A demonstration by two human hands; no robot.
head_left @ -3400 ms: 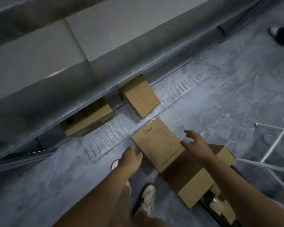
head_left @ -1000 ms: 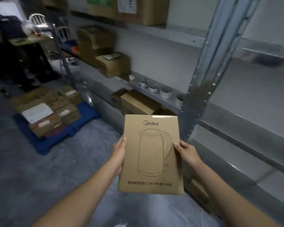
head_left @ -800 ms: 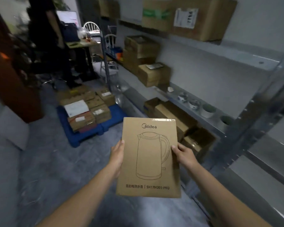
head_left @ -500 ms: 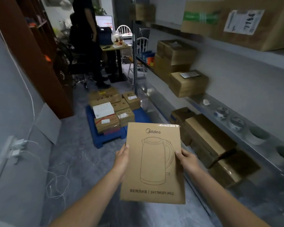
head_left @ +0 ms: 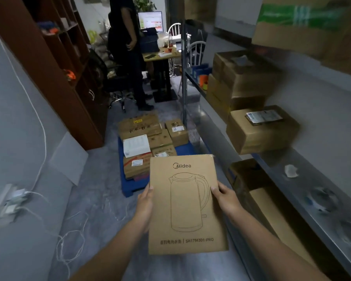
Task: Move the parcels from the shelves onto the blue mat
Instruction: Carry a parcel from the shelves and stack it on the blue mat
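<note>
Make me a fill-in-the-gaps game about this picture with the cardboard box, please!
The brand printed at the top of the cardboard box is ____. The drawing below that brand shows a ____. Of the left hand and the right hand gripping the box, the one nearer the metal shelves is the ____. Ahead on the floor, the parcels lie on a mat coloured ____.
Missing words: Midea; kettle; right; blue.

Parcels (head_left: pixel 150 136) on mat (head_left: pixel 128 192), shelves (head_left: pixel 304 191) right
</note>
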